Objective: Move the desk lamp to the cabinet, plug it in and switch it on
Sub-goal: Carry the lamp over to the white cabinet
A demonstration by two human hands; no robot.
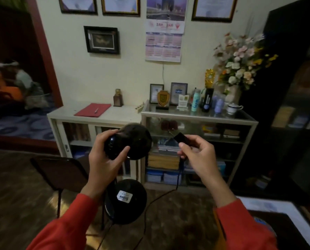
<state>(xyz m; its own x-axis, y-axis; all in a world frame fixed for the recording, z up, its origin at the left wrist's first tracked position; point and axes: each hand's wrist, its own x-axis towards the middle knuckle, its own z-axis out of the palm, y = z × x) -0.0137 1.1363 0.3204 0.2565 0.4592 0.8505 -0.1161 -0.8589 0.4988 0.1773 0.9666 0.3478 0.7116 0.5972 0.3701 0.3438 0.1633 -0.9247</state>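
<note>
At centre frame, held in the air: the black desk lamp, carried in front of the cabinets, not resting on anything.
Left hand: left of centre, its grip clamped around the lamp's dome-shaped head, thumb across the near side.
Lamp base: round and black with a white label, hanging below the head at lower centre, above the wooden floor.
Cord: black, looping from under the base up to the right hand.
Right hand: right of centre, fingers closed together on the black plug, whose prongs point to the upper left.
White cabinet: middle left against the wall, with a red folder and a pen on top.
Power strip: pale, lying on the white cabinet's right end.
Glass cabinet: just right of it, touching, top crowded with plaques, bottles and a cup.
Flowers: upper right, in a vase at the back of the glass cabinet.
</note>
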